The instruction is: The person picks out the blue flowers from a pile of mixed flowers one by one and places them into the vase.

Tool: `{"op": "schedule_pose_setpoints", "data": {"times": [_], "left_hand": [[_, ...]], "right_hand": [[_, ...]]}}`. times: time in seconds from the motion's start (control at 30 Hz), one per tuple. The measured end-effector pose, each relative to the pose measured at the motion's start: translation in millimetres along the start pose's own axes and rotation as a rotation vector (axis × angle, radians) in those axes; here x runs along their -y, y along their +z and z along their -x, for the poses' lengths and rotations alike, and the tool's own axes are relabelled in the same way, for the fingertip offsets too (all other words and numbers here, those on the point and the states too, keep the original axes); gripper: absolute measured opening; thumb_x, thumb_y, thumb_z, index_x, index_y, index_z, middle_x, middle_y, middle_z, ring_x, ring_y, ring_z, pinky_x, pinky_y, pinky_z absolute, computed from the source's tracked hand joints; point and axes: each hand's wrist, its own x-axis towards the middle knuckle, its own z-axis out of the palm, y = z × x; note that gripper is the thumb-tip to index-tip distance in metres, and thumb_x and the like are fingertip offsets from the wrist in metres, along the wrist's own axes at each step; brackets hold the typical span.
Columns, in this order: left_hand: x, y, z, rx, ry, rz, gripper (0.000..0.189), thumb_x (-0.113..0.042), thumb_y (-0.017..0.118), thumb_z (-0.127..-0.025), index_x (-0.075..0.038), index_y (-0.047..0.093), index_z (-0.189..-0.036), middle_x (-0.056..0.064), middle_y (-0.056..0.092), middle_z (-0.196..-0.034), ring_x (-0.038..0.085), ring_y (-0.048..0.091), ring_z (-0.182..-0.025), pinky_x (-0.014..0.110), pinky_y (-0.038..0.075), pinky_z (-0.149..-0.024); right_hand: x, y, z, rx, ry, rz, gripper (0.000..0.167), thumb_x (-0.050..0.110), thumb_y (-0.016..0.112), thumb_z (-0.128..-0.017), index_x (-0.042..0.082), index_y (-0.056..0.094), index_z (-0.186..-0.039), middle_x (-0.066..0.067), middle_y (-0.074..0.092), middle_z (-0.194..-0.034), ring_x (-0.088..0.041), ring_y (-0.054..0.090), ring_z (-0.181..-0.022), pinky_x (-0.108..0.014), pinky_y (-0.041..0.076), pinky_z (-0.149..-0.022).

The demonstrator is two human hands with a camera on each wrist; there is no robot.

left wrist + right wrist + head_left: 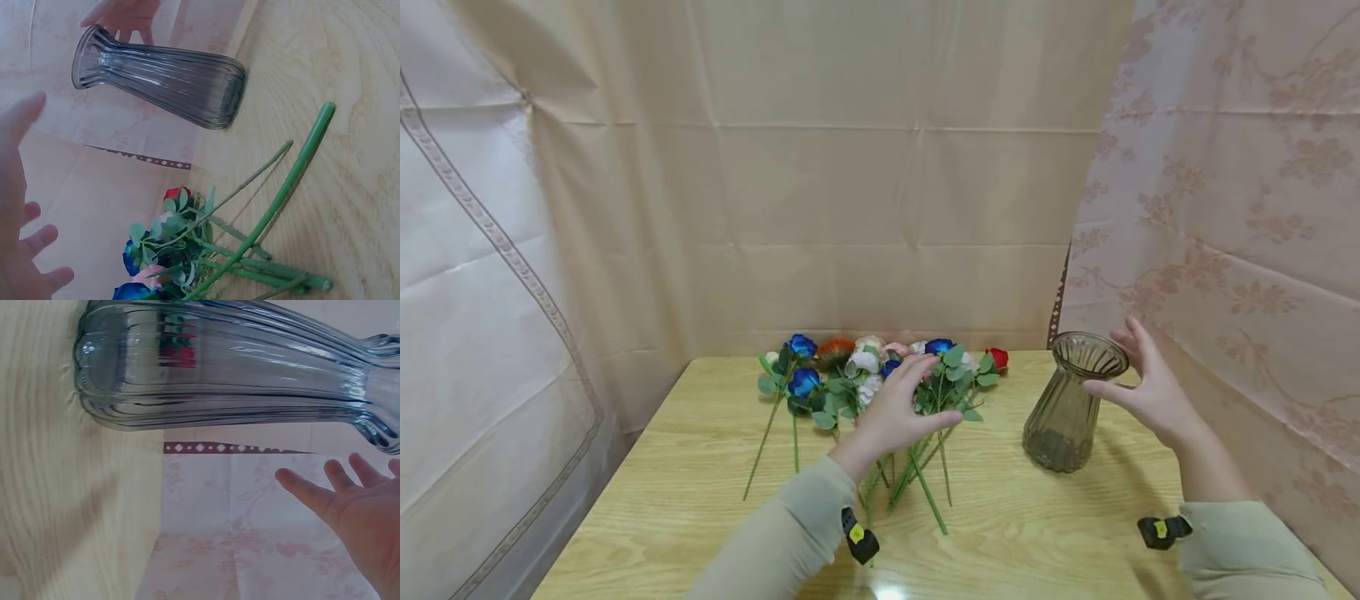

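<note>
Just beside my empty, spread right hand [1156, 398] stands the smoky, ribbed, flared-rim glass vase [1064, 421]: likely weighty, stiff, slick and breakable, best held round its narrow neck. My left hand [889, 415], fingers spread, holding nothing, hovers above the multicoloured, green-stemmed artificial flowers [870, 388].

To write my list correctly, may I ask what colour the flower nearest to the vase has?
The flower is red; it shows best in the head view.

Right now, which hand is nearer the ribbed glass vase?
Right. The right hand is beside the top of the ribbed glass vase; the left hand is farther off, above the flower stems.
</note>
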Motion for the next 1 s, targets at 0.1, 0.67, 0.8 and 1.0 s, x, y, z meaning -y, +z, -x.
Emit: {"op": "schedule_pose_setpoints", "data": {"times": [0.1, 0.67, 0.8, 1.0], "left_hand": [[1.5, 4.2, -1.1, 0.008, -0.031, 0.011, 0.091, -0.070, 0.068, -0.085, -0.033, 0.032, -0.159, -0.005, 0.027, -0.164, 0.024, 0.034, -0.146, 0.055, 0.040, -0.108], [-6.2, 20.8, -4.7, 0.015, -0.167, 0.116, 0.081, -0.051, 0.077, -0.089, -0.023, 0.041, -0.156, -0.001, 0.039, -0.159, 0.025, 0.038, -0.145, 0.052, 0.040, -0.110], [-7.4, 23.6, -4.7, 0.028, -0.194, 0.124, 0.079, -0.050, 0.077, -0.089, -0.024, 0.043, -0.155, -0.003, 0.040, -0.159, 0.023, 0.041, -0.142, 0.051, 0.041, -0.109], [-9.8, 27.4, -3.6, 0.050, -0.211, 0.112, 0.078, -0.049, 0.078, -0.089, -0.025, 0.044, -0.155, -0.004, 0.041, -0.158, 0.023, 0.038, -0.145, 0.050, 0.040, -0.110]], "right_hand": [[-4.9, 2.2, 2.0, 0.017, 0.037, -0.015, 0.116, 0.020, 0.079, -0.092, 0.032, -0.012, -0.163, -0.025, 0.001, -0.167, -0.056, 0.004, -0.147, -0.079, 0.016, -0.105], [-20.6, 15.8, 6.8, 0.103, 0.092, 0.040, 0.096, 0.029, 0.080, -0.091, 0.015, 0.019, -0.164, -0.025, 0.022, -0.163, -0.060, 0.029, -0.138, -0.080, 0.030, -0.097], [-24.4, 19.4, 7.1, 0.104, 0.089, 0.028, 0.094, 0.029, 0.079, -0.092, 0.011, 0.020, -0.163, -0.029, 0.026, -0.160, -0.061, 0.030, -0.137, -0.077, 0.034, -0.097], [-27.1, 25.2, 9.5, 0.101, 0.108, 0.034, 0.087, 0.027, 0.077, -0.094, 0.001, 0.025, -0.158, -0.035, 0.037, -0.150, -0.059, 0.036, -0.133, -0.072, 0.040, -0.097]]}}
